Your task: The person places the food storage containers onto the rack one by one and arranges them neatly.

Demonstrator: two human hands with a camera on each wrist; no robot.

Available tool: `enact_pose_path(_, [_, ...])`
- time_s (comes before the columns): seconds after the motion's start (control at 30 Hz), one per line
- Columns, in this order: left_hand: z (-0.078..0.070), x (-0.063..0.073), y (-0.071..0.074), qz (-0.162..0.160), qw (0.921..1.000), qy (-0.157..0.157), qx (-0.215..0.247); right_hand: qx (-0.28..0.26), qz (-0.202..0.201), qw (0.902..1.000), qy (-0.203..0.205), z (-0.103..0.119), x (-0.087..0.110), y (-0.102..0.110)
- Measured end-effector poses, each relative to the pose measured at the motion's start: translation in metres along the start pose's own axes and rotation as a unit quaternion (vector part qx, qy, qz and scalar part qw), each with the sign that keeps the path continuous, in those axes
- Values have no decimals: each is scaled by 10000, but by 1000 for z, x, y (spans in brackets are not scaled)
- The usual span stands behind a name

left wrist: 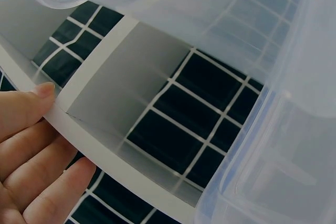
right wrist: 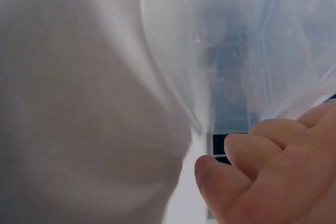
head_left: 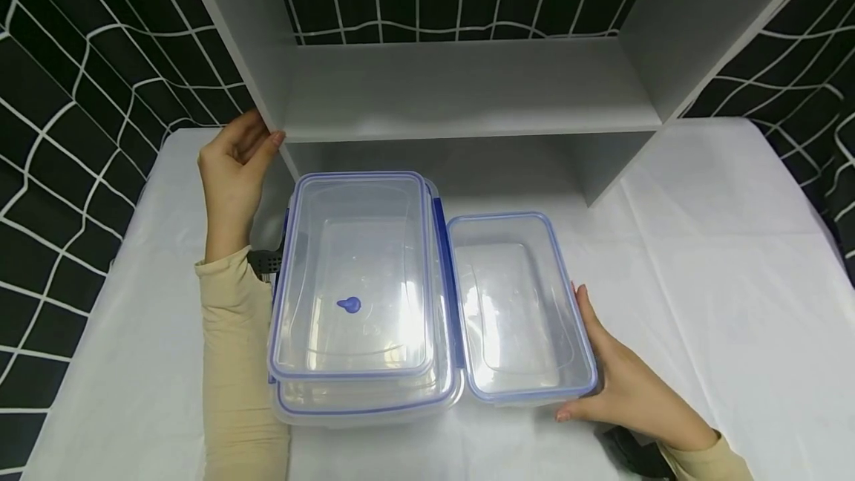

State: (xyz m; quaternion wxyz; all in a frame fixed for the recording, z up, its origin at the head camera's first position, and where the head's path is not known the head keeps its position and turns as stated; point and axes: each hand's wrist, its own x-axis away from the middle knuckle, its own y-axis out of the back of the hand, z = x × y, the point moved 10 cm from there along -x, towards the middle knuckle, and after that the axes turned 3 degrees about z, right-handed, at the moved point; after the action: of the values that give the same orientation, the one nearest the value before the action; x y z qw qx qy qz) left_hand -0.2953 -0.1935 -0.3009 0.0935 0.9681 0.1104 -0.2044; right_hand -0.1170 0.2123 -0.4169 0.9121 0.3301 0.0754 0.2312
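Observation:
My left hand (head_left: 234, 169) grips the front edge of the left side panel of a white shelf unit (head_left: 467, 87), thumb on the inner side and fingers outside, as the left wrist view shows. Beside that forearm lies a stack of large clear food containers with blue-edged lids; the top lid (head_left: 361, 243) has a small blue valve plug (head_left: 349, 305). To its right is a smaller clear food container (head_left: 521, 303) with a pale blue rim. My right hand (head_left: 621, 377) holds this one at its near right corner, thumb at the front and fingers along the right side.
The shelf unit stands at the back, with a middle board (head_left: 474, 125) above the level of the table. A white cloth (head_left: 701, 258) covers the table. Dark cloth with a white grid (head_left: 60, 169) hangs around the sides and back.

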Motion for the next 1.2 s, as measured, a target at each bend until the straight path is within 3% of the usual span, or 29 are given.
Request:
enact_pose_path(0.1, [-1,0,0,5,10000,-14,-5,12,-32,10000,-28,-2,0,-2])
enact_pose_path(0.33, [-2,1,0,-8,10000,66,-51,417,-346,9980,322,-1,-5,-3])
enact_pose_path(0.63, [-1,1,0,-48,9998,144,-87,-44,-707,9963,488,1,-5,-1])
enact_pose_path(0.97, [-2,1,-1,-54,9998,180,-36,-44,-1029,9947,23,-2,1,4])
enact_pose_path(1.2, [-2,1,0,-60,9999,121,-32,41,-1260,9910,453,4,2,7])
